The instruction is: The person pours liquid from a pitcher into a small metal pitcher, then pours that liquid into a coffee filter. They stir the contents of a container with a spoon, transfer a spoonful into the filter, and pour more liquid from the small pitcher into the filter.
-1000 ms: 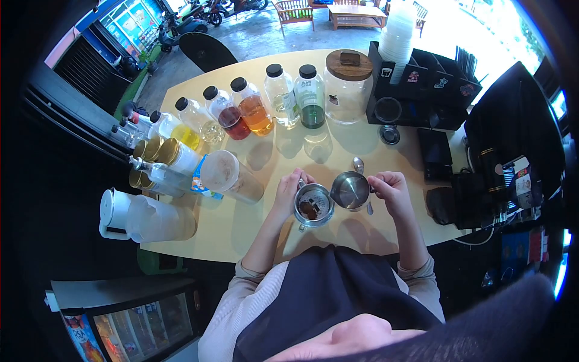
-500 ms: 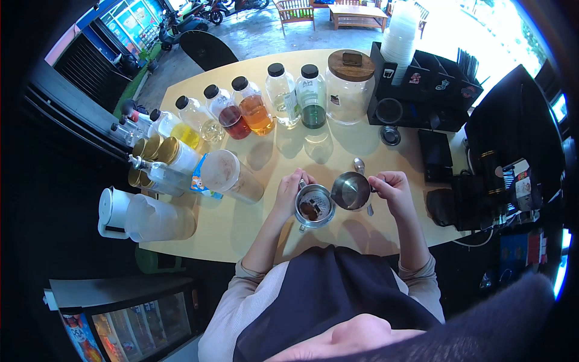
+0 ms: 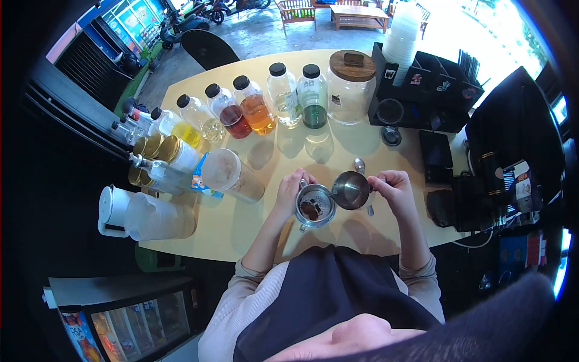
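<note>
My left hand (image 3: 294, 186) is closed at the upper left side of a round metal filter cup (image 3: 315, 206), which has dark brown grounds on part of its perforated bottom. In my right hand (image 3: 391, 185) is the handle of a small metal pitcher (image 3: 350, 190), tilted toward the cup with its lip over or against the cup's right rim. No stream of liquid can be made out between them. A metal spoon (image 3: 360, 165) lies behind the pitcher, partly hidden by it.
Bottles of coloured liquid (image 3: 257, 114) line the back of the table (image 3: 241, 238), beside a wooden-lidded jar (image 3: 351, 90). At left are a tall clear container (image 3: 232, 175) and pitchers (image 3: 160, 218). A black organizer (image 3: 422, 90) and dark equipment (image 3: 482, 187) occupy the right.
The metal pitcher has tipped slightly more toward the filter cup. My left hand and the cup look almost unmoved.
</note>
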The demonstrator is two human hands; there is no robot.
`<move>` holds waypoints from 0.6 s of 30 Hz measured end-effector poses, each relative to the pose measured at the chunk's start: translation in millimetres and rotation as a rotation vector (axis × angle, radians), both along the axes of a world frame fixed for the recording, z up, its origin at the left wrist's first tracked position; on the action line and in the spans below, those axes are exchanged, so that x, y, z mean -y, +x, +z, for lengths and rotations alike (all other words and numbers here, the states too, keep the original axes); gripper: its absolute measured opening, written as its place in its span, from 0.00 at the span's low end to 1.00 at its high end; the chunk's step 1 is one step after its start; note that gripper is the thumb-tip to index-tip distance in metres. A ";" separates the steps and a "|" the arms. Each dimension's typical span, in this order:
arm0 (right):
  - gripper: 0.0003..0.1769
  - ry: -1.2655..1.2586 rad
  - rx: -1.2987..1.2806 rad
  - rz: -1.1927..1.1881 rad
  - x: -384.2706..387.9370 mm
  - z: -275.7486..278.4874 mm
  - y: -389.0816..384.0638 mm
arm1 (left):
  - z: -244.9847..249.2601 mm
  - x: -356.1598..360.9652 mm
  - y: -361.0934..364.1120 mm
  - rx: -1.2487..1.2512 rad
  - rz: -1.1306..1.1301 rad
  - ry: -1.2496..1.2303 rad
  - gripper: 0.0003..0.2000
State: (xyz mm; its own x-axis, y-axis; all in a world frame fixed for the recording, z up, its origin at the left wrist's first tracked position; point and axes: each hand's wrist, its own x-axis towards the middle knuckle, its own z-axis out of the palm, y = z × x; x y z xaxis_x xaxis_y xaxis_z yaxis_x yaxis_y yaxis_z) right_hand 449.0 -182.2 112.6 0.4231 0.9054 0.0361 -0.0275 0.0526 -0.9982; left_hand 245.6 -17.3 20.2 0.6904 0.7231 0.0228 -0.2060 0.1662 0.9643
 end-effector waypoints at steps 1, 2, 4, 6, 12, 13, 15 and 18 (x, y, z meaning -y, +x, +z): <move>0.20 0.000 0.000 0.000 0.1 1.3 -0.3 | 0.4 -0.1 -0.1 0.008 -0.007 -0.001 0.25; 0.19 0.003 -0.011 0.010 0.6 3.9 -0.6 | 0.6 -0.2 -0.1 0.016 -0.014 -0.003 0.25; 0.19 0.007 -0.022 0.020 0.8 5.4 -0.5 | 0.5 -0.2 0.2 0.014 -0.008 0.000 0.25; 0.18 0.001 -0.005 0.022 0.9 5.4 -0.1 | 0.5 -0.2 0.1 0.012 -0.003 0.002 0.25; 0.18 -0.003 0.000 0.014 0.0 6.4 -1.3 | -2.3 -1.0 0.6 0.010 0.002 0.004 0.24; 0.18 -0.004 -0.001 0.014 0.0 6.6 -1.1 | -1.8 -1.1 0.3 0.011 -0.003 0.000 0.24; 0.18 -0.004 0.001 0.020 -0.2 7.0 -0.5 | -1.1 -1.1 -0.2 0.012 -0.008 -0.004 0.24; 0.18 0.001 -0.001 0.019 -0.2 7.3 -0.5 | -1.5 -1.3 -0.5 0.006 -0.010 0.018 0.24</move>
State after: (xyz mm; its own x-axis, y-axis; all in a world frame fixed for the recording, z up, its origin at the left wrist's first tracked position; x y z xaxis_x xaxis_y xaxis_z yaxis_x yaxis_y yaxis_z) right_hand 448.5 -182.0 119.9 0.4063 0.9130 0.0367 -0.0291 0.0531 -0.9982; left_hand 245.1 -16.0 18.8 0.6975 0.7154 0.0400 -0.2106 0.1513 0.9658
